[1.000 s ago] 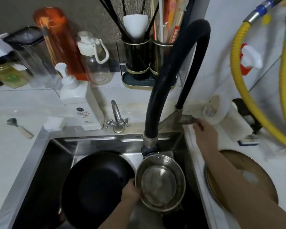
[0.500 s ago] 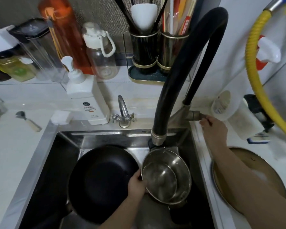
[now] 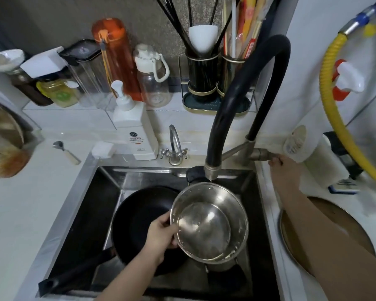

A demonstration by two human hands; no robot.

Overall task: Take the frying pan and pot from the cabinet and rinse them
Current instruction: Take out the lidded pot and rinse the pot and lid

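Black frying pan (image 3: 139, 218) lying in steel sink (image 3: 91, 192); left hand (image 3: 161, 235) pinching rim of steel pot (image 3: 208, 222), held under black faucet spout (image 3: 211, 170); right hand (image 3: 284, 168) touching faucet lever (image 3: 262, 154), fingers curled round it.

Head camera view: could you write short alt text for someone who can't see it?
A person's left hand grips the rim of a steel pot under a black faucet, while the right hand touches the faucet handle. A black frying pan lies in the sink.
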